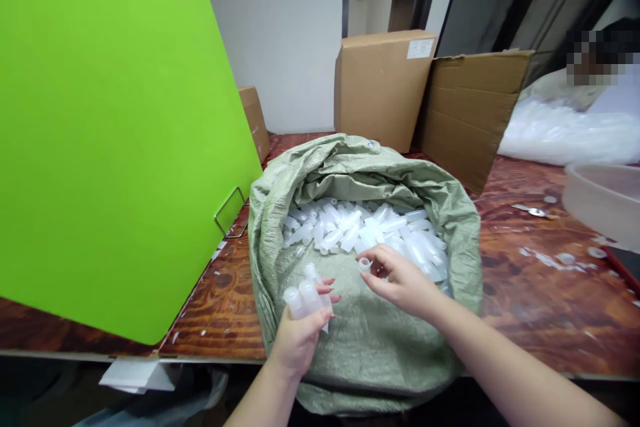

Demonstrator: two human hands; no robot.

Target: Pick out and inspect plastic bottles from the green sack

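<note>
My left hand is closed around several translucent white plastic tubes, held over the front part of a green woven sack. To its right, my right hand pinches one small white plastic piece with a round open end between thumb and fingers. Most of that piece's body is hidden, so its length cannot be told. Behind both hands, a heap of loose white plastic tubes lies in the sack, whose rim is rolled down.
A bright green board stands at the left. Cardboard boxes and a cardboard sheet stand behind the sack. On the wooden table at right are a small metal tool, scraps and a translucent tub. A person is beyond.
</note>
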